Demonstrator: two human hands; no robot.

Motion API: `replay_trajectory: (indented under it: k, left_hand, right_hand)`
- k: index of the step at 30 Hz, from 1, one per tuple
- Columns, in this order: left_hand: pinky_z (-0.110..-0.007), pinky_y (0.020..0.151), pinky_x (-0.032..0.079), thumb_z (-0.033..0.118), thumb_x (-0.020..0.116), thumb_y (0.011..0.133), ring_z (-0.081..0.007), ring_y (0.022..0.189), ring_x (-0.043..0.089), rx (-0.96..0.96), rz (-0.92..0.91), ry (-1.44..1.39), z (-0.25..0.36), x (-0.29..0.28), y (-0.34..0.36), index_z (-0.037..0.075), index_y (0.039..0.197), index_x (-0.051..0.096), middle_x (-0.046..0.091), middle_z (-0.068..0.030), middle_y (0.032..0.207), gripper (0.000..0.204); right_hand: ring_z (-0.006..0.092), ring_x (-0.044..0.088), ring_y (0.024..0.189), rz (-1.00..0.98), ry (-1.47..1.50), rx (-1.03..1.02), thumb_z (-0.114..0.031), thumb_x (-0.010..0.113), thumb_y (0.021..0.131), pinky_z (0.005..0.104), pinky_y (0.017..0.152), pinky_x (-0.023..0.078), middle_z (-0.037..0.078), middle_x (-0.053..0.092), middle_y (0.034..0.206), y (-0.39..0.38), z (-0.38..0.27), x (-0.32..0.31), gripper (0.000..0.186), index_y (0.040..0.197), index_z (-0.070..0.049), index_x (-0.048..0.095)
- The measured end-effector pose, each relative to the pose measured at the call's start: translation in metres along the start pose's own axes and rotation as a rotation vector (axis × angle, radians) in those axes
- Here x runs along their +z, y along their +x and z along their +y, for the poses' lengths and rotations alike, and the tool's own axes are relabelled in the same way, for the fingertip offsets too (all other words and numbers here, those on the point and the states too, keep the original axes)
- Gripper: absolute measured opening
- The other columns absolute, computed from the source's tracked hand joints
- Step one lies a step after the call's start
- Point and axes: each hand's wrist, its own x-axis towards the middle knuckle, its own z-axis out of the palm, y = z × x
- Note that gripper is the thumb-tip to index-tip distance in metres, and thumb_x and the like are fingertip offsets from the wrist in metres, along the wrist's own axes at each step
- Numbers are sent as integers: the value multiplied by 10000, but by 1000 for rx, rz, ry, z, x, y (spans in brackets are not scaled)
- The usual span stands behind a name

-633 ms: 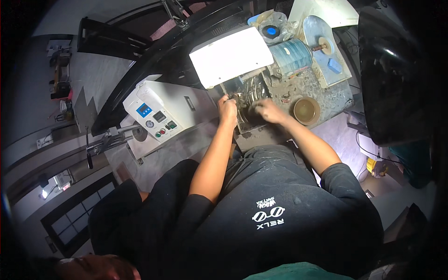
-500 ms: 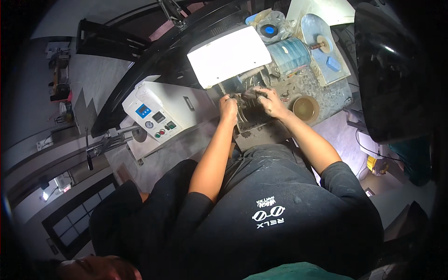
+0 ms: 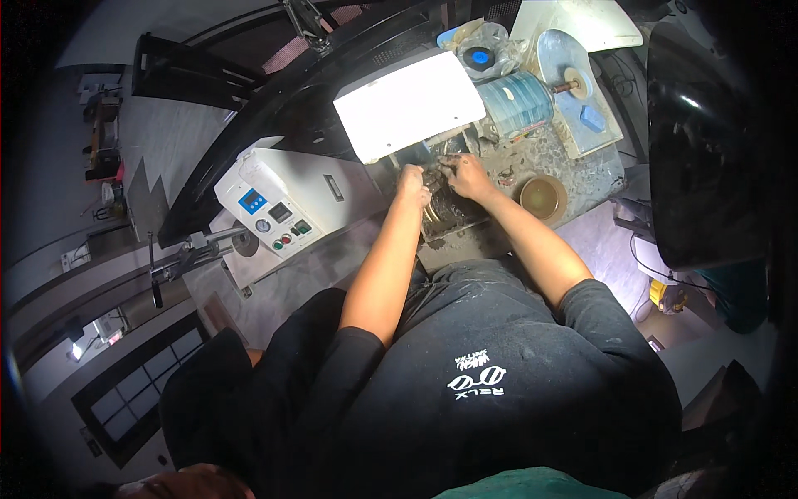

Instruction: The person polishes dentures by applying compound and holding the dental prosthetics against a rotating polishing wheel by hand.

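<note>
My left hand [image 3: 412, 186] is closed at the left side of a muddy machine trough [image 3: 445, 218], under a white cover [image 3: 407, 106]; what its fingers grip is too hidden to make out. My right hand [image 3: 465, 176], dirty at the fingertips, is curled just to the right of it in the trough, on something dark and muddy that I cannot make out. Curved, pale metal bands show beneath the hands. A round brown container [image 3: 543, 198] with murky liquid stands to the right of my right hand.
A white control box [image 3: 281, 208] and metal lever arm [image 3: 191, 254] are at left. Behind the container are a blue cylinder [image 3: 511, 104], a tray with a wheel [image 3: 575, 83] and a plastic bag [image 3: 504, 46]. A large black panel [image 3: 690, 141] stands at right.
My right hand has moved up toward the cover and slightly left, closer to my left hand. My left hand has shifted a little right and up.
</note>
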Motion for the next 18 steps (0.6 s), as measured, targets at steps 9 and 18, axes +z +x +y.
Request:
replay_trajectory:
  k: [9, 18]
  left_hand:
    - [-271, 375, 287, 127, 495, 724, -151, 453, 329, -32, -20, -50, -2, -16, 13, 128, 746, 490, 393, -21, 701, 23]
    - [-335, 526, 539, 91, 367, 820, -201, 588, 604, -66, -100, -70, 11, 11, -26, 64, 797, 473, 557, -81, 710, 111]
  right_hand:
    - [400, 585, 859, -40, -18, -57, -54, 599, 746, 426, 793, 465, 245, 615, 922, -1, -12, -5, 214, 942, 13, 655]
    - [415, 575, 835, -100, -54, -11, -21, 591, 713, 424, 760, 477, 254, 605, 900, -1, -1, -5, 231, 933, 27, 643]
